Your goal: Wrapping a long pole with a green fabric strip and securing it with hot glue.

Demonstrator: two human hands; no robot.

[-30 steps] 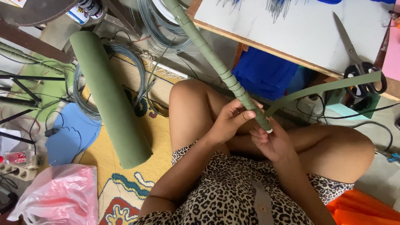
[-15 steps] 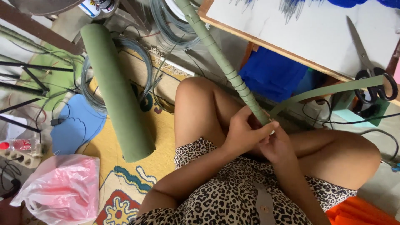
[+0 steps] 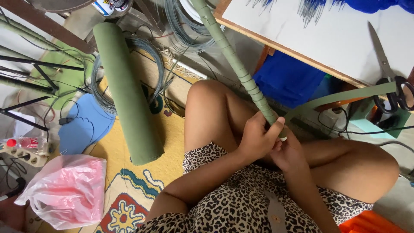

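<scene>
**Green-wrapped rod, held at its lower end**

The green-wrapped rod (image 3: 235, 60) slants from my lap up past the table edge (image 3: 276, 46). My left hand (image 3: 258, 139) is clenched around its lower end; my right hand (image 3: 288, 152) grasps just below, touching it. A green tape strip (image 3: 340, 97) runs from the rod toward the scissors (image 3: 390, 84). A green roll (image 3: 127, 92) lies on the rug (image 3: 129, 190).
</scene>
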